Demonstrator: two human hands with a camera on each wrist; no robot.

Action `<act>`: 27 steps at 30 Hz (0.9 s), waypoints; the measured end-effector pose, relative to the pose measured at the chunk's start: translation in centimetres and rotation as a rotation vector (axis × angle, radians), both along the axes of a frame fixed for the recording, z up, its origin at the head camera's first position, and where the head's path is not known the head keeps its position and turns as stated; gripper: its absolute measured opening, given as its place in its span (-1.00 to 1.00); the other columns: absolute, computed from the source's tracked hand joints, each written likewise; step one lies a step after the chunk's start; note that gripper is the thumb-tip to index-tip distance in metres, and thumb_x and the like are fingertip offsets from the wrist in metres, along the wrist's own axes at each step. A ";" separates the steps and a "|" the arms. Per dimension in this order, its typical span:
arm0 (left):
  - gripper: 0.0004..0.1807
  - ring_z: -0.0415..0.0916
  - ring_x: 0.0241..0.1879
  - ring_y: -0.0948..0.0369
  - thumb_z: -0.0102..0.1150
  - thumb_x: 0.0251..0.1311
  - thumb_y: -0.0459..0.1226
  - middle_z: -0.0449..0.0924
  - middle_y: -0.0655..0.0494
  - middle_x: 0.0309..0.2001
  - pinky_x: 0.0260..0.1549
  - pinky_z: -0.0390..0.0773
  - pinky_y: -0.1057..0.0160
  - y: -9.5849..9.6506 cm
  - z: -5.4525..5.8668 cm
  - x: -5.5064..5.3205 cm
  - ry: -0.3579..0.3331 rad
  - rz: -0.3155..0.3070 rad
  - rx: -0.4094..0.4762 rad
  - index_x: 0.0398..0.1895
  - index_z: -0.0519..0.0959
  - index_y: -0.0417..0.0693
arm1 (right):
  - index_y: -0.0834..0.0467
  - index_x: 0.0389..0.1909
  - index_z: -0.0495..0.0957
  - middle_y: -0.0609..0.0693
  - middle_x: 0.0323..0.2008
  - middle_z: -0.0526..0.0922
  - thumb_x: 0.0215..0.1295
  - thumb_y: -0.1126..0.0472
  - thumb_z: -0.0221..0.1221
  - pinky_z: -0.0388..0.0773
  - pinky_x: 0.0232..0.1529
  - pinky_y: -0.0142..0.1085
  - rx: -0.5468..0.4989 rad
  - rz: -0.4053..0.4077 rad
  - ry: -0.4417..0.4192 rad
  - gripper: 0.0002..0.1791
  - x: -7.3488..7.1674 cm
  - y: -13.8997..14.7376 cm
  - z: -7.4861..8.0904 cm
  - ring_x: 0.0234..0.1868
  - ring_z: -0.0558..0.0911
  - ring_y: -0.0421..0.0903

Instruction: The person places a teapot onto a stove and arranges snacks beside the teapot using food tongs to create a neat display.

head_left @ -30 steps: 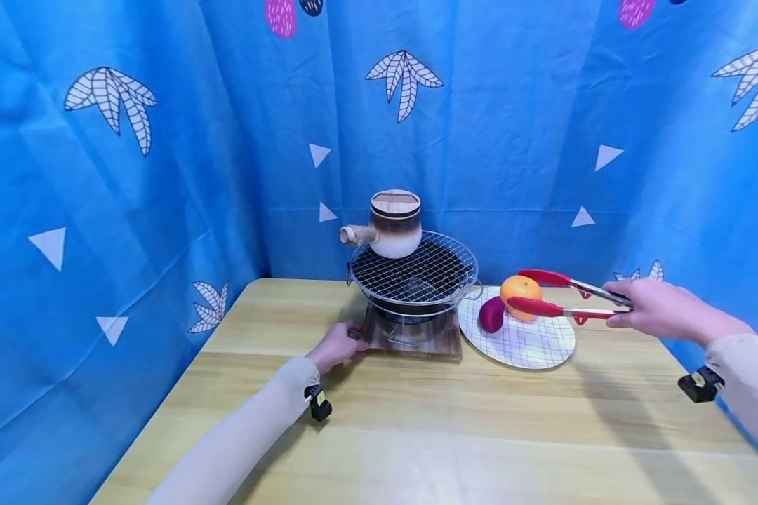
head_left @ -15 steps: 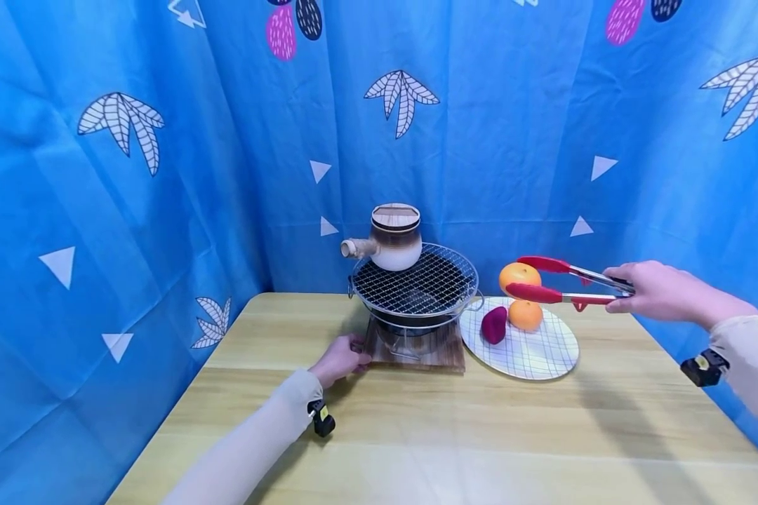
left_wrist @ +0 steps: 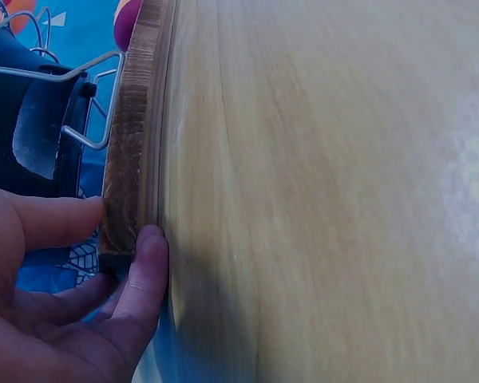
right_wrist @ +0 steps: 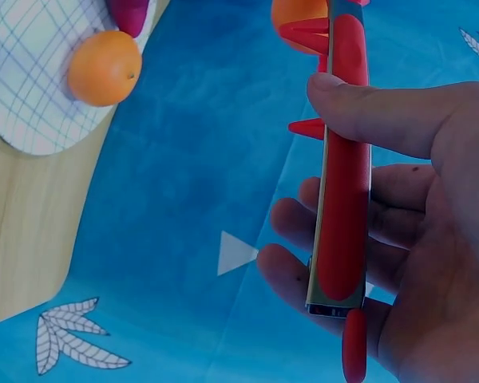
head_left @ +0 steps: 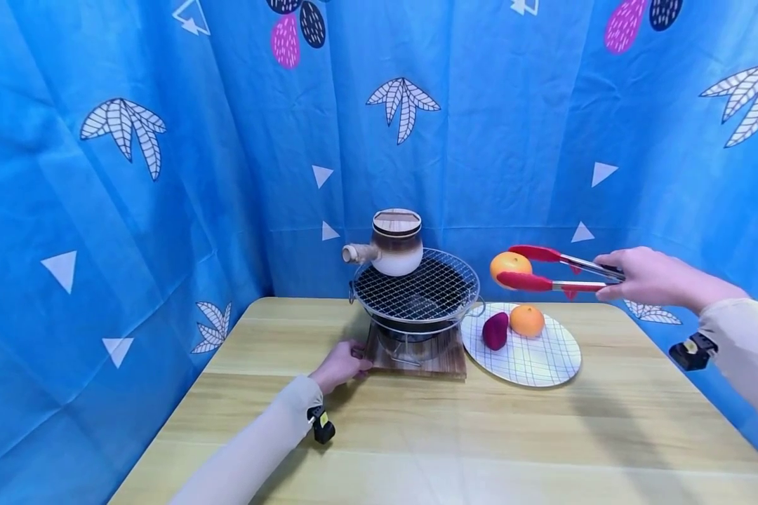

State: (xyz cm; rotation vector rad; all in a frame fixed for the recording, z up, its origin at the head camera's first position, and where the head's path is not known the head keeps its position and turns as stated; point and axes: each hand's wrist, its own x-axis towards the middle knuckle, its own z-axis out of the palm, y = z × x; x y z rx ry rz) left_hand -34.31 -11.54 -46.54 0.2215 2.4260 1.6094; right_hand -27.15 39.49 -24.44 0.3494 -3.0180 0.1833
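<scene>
Red tongs [head_left: 533, 282] are gripped in the right hand [head_left: 647, 277], which lies at about 3 o'clock if the round wire grate [head_left: 439, 284] is the centre of a clock face with 12 farthest from the person. Its thumb presses along one handle while the fingers curl round from the other side, and the tongs' tips are clamped on the raised orange [head_left: 508, 261], which hangs above the table just short of 3 o'clock, apart from everything but the tongs. Below it, at roughly 4 o'clock, the checked plate [head_left: 546, 361] carries a second orange [head_left: 527, 320] at its own 12 and a purple piece [head_left: 495, 333] at its 10, the two just beside each other. Between 7 and 8 o'clock the left hand [head_left: 341, 367] pinches the near left corner of the wooden base [head_left: 432, 358] under the grill, thumb on one side and fingers on the other. At 11 o'clock on the grate sits a lidded brown-and-white pot [head_left: 396, 261], upright, its stubby handle pointing to 9. All this is on or over a pale wooden table [head_left: 385, 435], with a patterned blue curtain [head_left: 512, 140] behind, towards 12.
</scene>
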 end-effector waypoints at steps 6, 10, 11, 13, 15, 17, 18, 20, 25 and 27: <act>-0.50 0.66 -0.31 0.09 0.26 0.19 -0.47 0.64 -0.21 -0.11 -0.25 0.73 0.20 -0.1 0.1 -0.1 0.006 0.004 -0.014 0.20 0.40 -0.43 | 0.48 0.30 0.37 0.20 -0.14 0.66 0.10 -0.15 0.45 0.47 -0.42 -0.24 -0.014 0.014 -0.022 -0.03 -0.7 -1.0 0.7 -0.23 0.51 -0.01; -0.50 0.66 -0.32 0.09 0.26 0.18 -0.48 0.63 -0.22 -0.11 -0.25 0.73 0.21 -0.1 0.3 -0.7 0.013 0.001 -0.007 0.19 0.41 -0.44 | 0.47 0.33 0.34 0.12 -0.25 0.63 0.15 -0.08 0.43 0.43 -0.46 -0.24 -0.038 0.008 -0.040 -0.07 -1.2 -1.6 1.3 -0.32 0.48 -0.03; -0.50 0.65 -0.31 0.10 0.27 0.18 -0.48 0.63 -0.22 -0.11 -0.25 0.73 0.21 0.0 0.4 -0.8 0.014 0.001 -0.006 0.19 0.40 -0.43 | 0.47 0.33 0.33 0.10 -0.29 0.61 0.16 -0.07 0.43 0.42 -0.47 -0.24 -0.045 0.008 -0.043 -0.08 -1.3 -1.6 1.5 -0.34 0.47 -0.03; -0.49 0.66 -0.31 0.09 0.27 0.18 -0.48 0.62 -0.22 -0.09 -0.24 0.73 0.21 0.1 0.6 -1.0 0.014 0.000 -0.003 0.20 0.40 -0.44 | 0.46 0.34 0.32 0.07 -0.35 0.57 0.19 -0.02 0.42 0.39 -0.48 -0.23 -0.052 0.009 -0.044 -0.11 -1.5 -1.8 1.7 -0.37 0.44 -0.04; -0.47 0.66 -0.30 0.10 0.28 0.18 -0.47 0.63 -0.23 -0.07 -0.24 0.73 0.21 0.3 0.8 -1.0 0.008 0.003 -0.007 0.22 0.39 -0.43 | 0.46 0.34 0.33 0.06 -0.37 0.55 0.20 0.00 0.41 0.37 -0.48 -0.22 -0.052 0.016 -0.041 -0.14 -1.7 -2.0 1.9 -0.38 0.43 -0.04; -0.45 0.66 -0.30 0.10 0.28 0.19 -0.47 0.63 -0.23 -0.05 -0.23 0.73 0.22 0.3 0.7 -0.9 0.000 0.010 -0.016 0.24 0.39 -0.42 | 0.44 0.32 0.35 0.05 -0.36 0.56 0.21 0.01 0.41 0.37 -0.47 -0.22 -0.048 0.025 -0.038 -0.17 -2.0 -2.3 2.1 -0.35 0.44 -0.03; -0.45 0.66 -0.31 0.11 0.28 0.19 -0.47 0.63 -0.22 -0.05 -0.24 0.73 0.22 0.3 0.7 -0.9 -0.003 0.013 -0.020 0.25 0.38 -0.42 | 0.43 0.31 0.37 0.05 -0.35 0.56 0.21 0.01 0.41 0.37 -0.47 -0.22 -0.048 0.028 -0.037 -0.19 -2.2 -2.4 2.1 -0.34 0.44 -0.03; -0.45 0.66 -0.31 0.11 0.28 0.19 -0.46 0.63 -0.22 -0.05 -0.23 0.73 0.22 0.3 0.5 -0.8 -0.007 0.019 -0.026 0.26 0.38 -0.41 | 0.42 0.30 0.38 0.06 -0.35 0.57 0.20 0.00 0.41 0.37 -0.48 -0.22 -0.046 0.036 -0.037 -0.20 -2.5 -2.7 2.2 -0.33 0.44 -0.02; -0.45 0.66 -0.31 0.11 0.28 0.19 -0.47 0.63 -0.22 -0.07 -0.24 0.73 0.21 0.3 0.1 -0.5 -0.005 0.024 -0.022 0.25 0.39 -0.41 | 0.44 0.33 0.36 0.14 -0.28 0.61 0.20 0.00 0.41 0.36 -0.47 -0.22 -0.028 0.048 -0.034 -0.17 -3.1 -3.6 2.2 -0.30 0.44 0.00; -0.45 0.66 -0.31 0.11 0.28 0.18 -0.47 0.63 -0.22 -0.07 -0.25 0.73 0.21 0.2 -0.1 -0.4 -0.007 0.026 -0.015 0.24 0.39 -0.42 | 0.44 0.34 0.35 0.22 -0.22 0.63 0.21 0.01 0.40 0.36 -0.47 -0.22 -0.024 0.048 -0.040 -0.17 -3.2 -4.0 2.2 -0.30 0.45 0.01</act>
